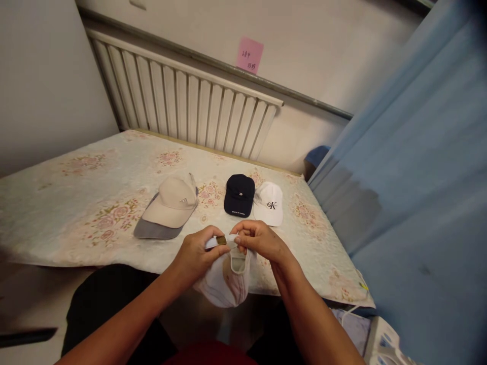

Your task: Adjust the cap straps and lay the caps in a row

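Both my hands hold a pale white cap (227,284) upside down over the near edge of the bed. My left hand (198,253) pinches its back strap by a small brass buckle (221,240). My right hand (258,239) pinches the strap from the other side, fingers closed. On the flowered bedspread (76,203) beyond lie a beige cap (173,202) stacked on a grey cap (154,229), a navy cap (239,195) and a white cap with a black logo (269,204).
A white radiator (182,101) runs along the wall behind the bed, with a pink note (249,55) stuck above it. A blue curtain (418,177) hangs at the right. My dark-clad legs show below the bed edge.
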A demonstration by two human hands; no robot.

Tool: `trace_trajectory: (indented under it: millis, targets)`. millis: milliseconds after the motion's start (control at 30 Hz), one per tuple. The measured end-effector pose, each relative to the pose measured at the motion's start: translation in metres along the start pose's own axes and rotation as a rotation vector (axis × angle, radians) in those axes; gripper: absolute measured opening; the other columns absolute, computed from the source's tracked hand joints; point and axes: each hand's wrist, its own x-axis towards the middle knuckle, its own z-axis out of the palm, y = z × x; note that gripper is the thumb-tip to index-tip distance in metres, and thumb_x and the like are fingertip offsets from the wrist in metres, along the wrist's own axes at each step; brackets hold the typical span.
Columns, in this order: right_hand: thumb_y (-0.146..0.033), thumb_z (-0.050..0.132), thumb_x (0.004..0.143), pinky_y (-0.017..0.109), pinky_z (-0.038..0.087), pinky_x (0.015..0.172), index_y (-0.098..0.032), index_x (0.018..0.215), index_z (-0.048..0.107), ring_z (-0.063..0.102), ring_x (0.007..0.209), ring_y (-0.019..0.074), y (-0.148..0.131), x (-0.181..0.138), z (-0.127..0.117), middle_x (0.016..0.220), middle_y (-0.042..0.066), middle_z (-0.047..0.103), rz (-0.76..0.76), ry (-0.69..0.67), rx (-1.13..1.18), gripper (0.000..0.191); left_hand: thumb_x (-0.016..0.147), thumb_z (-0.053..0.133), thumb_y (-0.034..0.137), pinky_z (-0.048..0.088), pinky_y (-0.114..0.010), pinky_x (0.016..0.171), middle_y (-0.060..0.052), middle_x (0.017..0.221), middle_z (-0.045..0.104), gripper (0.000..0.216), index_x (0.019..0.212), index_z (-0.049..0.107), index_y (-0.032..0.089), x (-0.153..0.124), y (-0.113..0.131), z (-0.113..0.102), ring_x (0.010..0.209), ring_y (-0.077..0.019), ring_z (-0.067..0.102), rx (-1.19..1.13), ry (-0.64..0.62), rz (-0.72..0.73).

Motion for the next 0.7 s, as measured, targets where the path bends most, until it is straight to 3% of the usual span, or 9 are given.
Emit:
trace_trajectory:
  millis: [200,400,600,700]
  targets:
    - [-0.026,0.065,0.074,0.022,0.040,0.053,-0.016,0.087,0.064,0.052,0.049,0.0085,0.004,-0.001,-0.003,0.054,-0.004,0.059,0.004,0.015,-0.026,0.017,0.087,0.046,0.046,0.036,-0.024,0.060,0.003,0.067,0.055,0.030,0.081,0.058,0.019,-0.004,0.000,-0.010,0.064,-0.0135,0.049,-0.170,-0.140,-0.143]
    - [-0.025,0.065,0.073,0.022,0.041,0.053,-0.016,0.087,0.064,0.052,0.049,0.0085,0.007,-0.001,-0.007,0.055,-0.004,0.059,0.002,-0.003,-0.020,0.017,0.079,0.054,0.049,0.028,-0.022,0.052,0.004,0.061,0.044,0.034,0.067,0.050,0.018,-0.005,-0.005,-0.015,0.057,-0.0111,0.038,-0.314,-0.205,-0.278]
    - [-0.024,0.066,0.073,0.022,0.041,0.052,-0.016,0.088,0.065,0.052,0.048,0.0084,0.012,0.001,-0.012,0.055,-0.004,0.059,0.003,-0.030,-0.013,0.017,0.075,0.060,0.052,0.024,-0.021,0.049,0.005,0.060,0.043,0.035,0.069,0.050,0.019,-0.006,-0.015,-0.018,0.052,-0.0092,0.035,-0.564,-0.456,-0.412]
    - [-0.024,0.066,0.073,0.022,0.040,0.052,-0.016,0.088,0.064,0.052,0.048,0.0084,0.016,0.002,-0.015,0.055,-0.005,0.059,0.017,-0.030,-0.019,0.017,0.075,0.062,0.049,0.022,-0.021,0.048,0.005,0.061,0.042,0.034,0.070,0.047,0.019,-0.006,-0.019,-0.016,0.050,-0.0077,0.032,-0.652,-0.512,-0.467]
